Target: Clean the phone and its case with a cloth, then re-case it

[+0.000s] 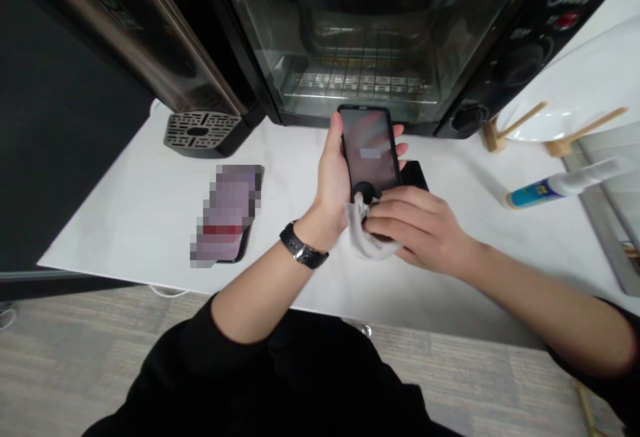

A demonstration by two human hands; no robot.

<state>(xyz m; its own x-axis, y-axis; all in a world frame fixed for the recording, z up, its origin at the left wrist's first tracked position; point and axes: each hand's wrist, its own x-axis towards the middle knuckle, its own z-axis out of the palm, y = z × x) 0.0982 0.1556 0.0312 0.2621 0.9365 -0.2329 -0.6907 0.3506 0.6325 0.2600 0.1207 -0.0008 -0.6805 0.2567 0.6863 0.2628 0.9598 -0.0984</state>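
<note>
My left hand (333,180) is wrapped round a black phone-like device (371,137), with the thumb along its left edge and fingertips showing past its right edge. Its glossy screen tilts up toward me, and a round black part sits at its lower end. In my right hand (420,227) is a bunched white cloth (367,240), pressed against the device's lower end by the round part. The fingers of this hand are closed over the cloth. Just beyond the right hand lies a flat black object (414,174), partly hidden. On the counter left of my hands is a phone (244,243), its screen pixelated.
A black toaster oven (350,120) stands right behind the device. A machine with a slotted drip tray (203,131) is at the left. At the right are a blue-and-white spray bottle (537,192) and a white plate (590,83) in a wooden rack. The white counter's (125,223) front edge runs before me.
</note>
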